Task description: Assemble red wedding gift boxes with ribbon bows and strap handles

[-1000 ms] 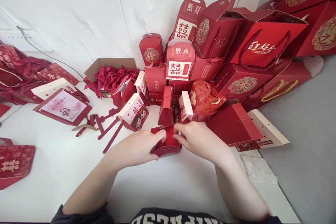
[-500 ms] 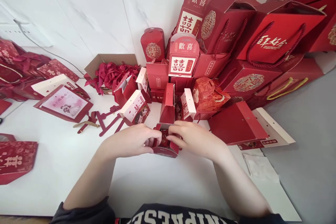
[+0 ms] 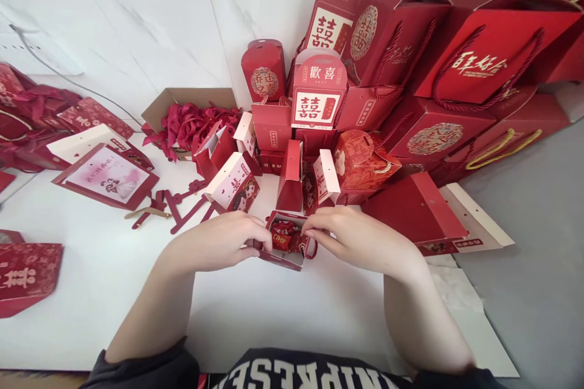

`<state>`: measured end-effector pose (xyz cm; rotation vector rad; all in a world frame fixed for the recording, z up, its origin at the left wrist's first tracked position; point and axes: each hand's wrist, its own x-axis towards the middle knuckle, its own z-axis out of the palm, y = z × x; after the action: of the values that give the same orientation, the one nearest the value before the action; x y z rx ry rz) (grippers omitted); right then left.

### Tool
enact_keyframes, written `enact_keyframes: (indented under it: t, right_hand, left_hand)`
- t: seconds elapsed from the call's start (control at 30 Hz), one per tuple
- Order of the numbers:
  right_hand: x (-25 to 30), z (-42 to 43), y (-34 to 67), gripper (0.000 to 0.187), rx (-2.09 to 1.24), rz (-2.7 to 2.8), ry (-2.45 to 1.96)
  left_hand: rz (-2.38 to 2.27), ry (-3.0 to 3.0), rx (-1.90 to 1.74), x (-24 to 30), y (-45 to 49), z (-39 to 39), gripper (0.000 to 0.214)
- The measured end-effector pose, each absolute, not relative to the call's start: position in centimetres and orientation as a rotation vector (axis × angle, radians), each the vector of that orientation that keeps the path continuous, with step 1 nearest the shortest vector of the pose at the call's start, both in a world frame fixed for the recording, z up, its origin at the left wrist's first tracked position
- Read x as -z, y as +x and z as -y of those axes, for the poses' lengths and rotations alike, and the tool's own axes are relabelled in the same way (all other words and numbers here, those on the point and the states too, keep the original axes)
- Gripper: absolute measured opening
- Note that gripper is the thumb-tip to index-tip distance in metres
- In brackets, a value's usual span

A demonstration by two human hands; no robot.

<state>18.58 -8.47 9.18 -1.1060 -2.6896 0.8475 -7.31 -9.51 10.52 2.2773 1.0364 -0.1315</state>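
Note:
A small red gift box (image 3: 286,257) stands on the white table (image 3: 114,279) right in front of me, its top open and red wrapped sweets (image 3: 283,238) showing inside. My left hand (image 3: 223,240) pinches the box's left flap with curled fingers. My right hand (image 3: 353,237) pinches the right flap the same way. Both hands hold the opening spread apart.
Just behind the box stand several small red and white gift boxes (image 3: 235,185). Larger red bags (image 3: 483,61) with rope handles pile up at the back right. A cardboard box of red ribbons (image 3: 191,121) sits back left; flat red bags (image 3: 103,176) and loose red handles (image 3: 176,209) lie left.
The box's flaps were folded in over the top a second ago; now both hands have pulled them apart and the sweets inside show. The view has shifted slightly.

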Motion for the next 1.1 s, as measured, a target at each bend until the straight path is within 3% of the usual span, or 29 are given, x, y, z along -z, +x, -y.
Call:
enact_keyframes:
  t: [0.5, 0.7, 0.93, 1.1]
  right_hand:
    - [-9.3, 9.1, 18.8, 0.039, -0.871, 2.659, -1.211]
    - [-8.7, 8.7, 18.5, 0.032, -0.714, 2.631, -1.278]
    - [-9.3, 9.0, 18.8, 0.025, -0.768, 2.721, -1.232]
    - [-9.8, 9.7, 18.1, 0.046, -0.801, 2.675, -1.300]
  left_hand:
    - [-1.107, 2.316, 0.156, -11.0, -7.7, 9.6, 0.031]
    - [-1.111, 2.336, 0.140, -10.8, -7.4, 9.6, 0.020]
    - [-1.088, 2.458, 0.081, -10.6, -8.2, 10.3, 0.028]
    - [-0.972, 2.679, -0.037, -11.5, -7.6, 12.8, 0.032]
